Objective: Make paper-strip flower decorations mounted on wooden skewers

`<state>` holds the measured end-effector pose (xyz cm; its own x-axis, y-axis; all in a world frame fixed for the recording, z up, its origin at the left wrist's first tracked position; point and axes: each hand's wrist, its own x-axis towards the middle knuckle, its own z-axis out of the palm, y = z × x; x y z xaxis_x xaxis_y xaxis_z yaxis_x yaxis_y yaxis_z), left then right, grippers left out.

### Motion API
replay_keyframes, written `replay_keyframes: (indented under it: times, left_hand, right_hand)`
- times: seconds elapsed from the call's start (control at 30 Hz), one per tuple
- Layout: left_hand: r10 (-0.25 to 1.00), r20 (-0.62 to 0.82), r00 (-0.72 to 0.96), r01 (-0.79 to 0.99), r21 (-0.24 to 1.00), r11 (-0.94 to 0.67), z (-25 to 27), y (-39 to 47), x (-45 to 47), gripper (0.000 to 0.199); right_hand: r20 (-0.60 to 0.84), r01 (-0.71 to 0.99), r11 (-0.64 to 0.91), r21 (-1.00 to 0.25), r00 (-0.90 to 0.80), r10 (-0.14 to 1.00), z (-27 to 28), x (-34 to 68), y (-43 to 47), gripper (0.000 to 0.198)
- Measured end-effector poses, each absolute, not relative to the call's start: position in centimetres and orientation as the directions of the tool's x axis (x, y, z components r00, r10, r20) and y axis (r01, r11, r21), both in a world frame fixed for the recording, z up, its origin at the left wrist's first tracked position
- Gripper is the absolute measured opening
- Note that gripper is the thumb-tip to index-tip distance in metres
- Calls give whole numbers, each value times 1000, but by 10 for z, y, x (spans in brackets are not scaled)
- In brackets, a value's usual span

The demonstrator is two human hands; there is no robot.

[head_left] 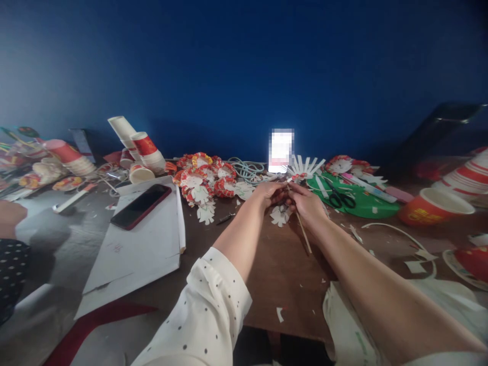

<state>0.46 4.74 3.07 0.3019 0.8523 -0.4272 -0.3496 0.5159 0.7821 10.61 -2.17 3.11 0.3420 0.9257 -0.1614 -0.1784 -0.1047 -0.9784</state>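
My left hand [271,194] and my right hand [307,202] meet above the brown table, fingers curled together. A thin wooden stick [304,234] slants down toward me from my right hand's grip. What the left fingertips pinch is hidden between the hands. Just behind them fans out a paper cup cut into white strips [305,165]; whether I touch it is unclear. Below the fingers shows a white cut-paper piece [281,215] with a notched edge. Black-handled scissors [342,200] rest to the right on a green sheet [371,206].
Red-and-white paper decorations [206,180] are heaped at the back, near a bright phone screen [281,150]. Left lie a dark phone [142,206] on white board [133,259] and stacked paper cups [147,150]. A red cup [430,208] stands right. Another person's sleeve [13,277] shows far left.
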Motion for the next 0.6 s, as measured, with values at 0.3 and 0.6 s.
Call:
replay_keyframes:
  times: [0.3,0.6]
  left_hand:
    - [889,-303,343,-368,827,424,26,45,10,7]
    - [925,-307,225,-310,877,366,35,40,14,15]
  right_hand:
    - [-131,-159,-81,-984,339,931,27,109,-19,52]
    - [-96,-139,-53,-989,331,939,26,105,-20,52]
